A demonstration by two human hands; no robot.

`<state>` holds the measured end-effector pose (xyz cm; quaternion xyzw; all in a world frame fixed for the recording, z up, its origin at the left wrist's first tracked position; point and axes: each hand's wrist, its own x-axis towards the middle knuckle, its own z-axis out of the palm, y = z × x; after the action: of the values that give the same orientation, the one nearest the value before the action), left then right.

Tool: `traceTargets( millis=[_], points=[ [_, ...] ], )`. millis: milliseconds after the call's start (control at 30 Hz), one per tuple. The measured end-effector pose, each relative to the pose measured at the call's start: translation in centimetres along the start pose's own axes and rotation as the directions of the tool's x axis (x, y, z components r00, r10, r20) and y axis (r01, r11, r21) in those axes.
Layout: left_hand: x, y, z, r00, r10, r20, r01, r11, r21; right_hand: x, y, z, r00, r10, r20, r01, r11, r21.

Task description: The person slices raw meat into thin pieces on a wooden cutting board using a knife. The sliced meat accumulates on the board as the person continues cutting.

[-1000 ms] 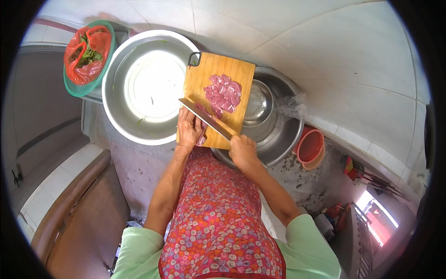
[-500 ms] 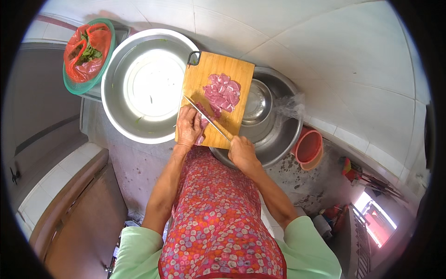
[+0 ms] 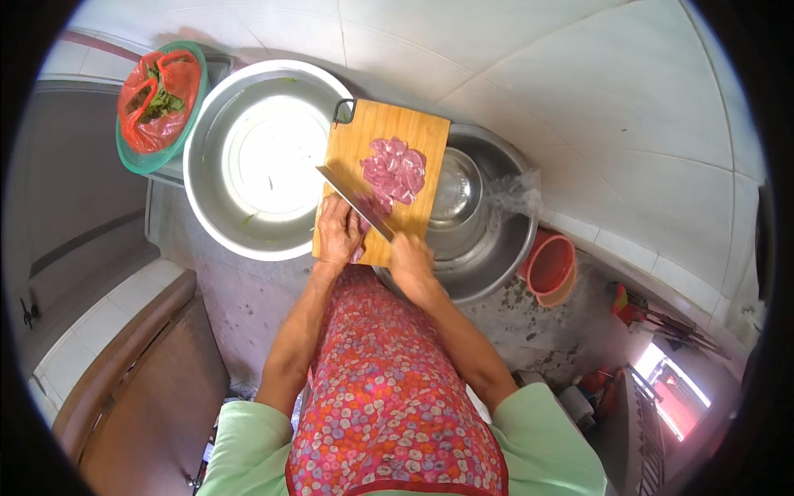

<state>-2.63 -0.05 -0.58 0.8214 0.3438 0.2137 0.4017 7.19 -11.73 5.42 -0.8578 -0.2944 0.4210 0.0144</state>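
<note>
Meat (image 3: 394,169), pink and wet, is lying in thin slices on the far part of a rectangular wooden board (image 3: 413,132), which is resting across the rims of two round metal basins, probably so it stays raised and steady. The left hand (image 3: 339,233) is pressing with bent fingers on the uncut piece near the blade, keeping it still. The right hand (image 3: 411,258) is gripping the handle of a knife (image 3: 357,198), fingers closed around it. A red bag of greens (image 3: 157,99) is sitting far left.
</note>
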Motion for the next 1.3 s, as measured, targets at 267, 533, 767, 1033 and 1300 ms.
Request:
traceTargets(
  millis=[267,533,767,1033,1300],
  points=[
    [0.3,0.0,-0.2,1.000,-0.021,0.006,0.021,1.000,-0.011,0.5,1.3,-2.0,0.989,-0.116,-0.094,0.115,0.993,-0.016],
    [0.2,-0.2,-0.6,1.000,-0.010,0.004,0.010,1.000,0.015,-0.5,2.9,-3.3,0.954,-0.084,-0.289,0.109,0.991,0.072],
    [-1.3,2.4,-0.3,0.989,-0.108,0.097,0.066,0.928,0.367,-3.1,3.4,-2.6,0.977,-0.139,-0.163,0.127,0.989,-0.078],
    [-1.4,1.3,0.7,0.994,-0.003,0.112,-0.028,0.961,0.275,0.2,1.1,-0.1,0.990,-0.097,-0.105,0.095,0.995,-0.024],
    [1.2,1.6,-2.3,0.967,-0.084,0.240,0.018,0.964,0.266,0.9,1.3,-0.5,0.994,-0.044,-0.097,0.044,0.999,-0.009]
  ],
)
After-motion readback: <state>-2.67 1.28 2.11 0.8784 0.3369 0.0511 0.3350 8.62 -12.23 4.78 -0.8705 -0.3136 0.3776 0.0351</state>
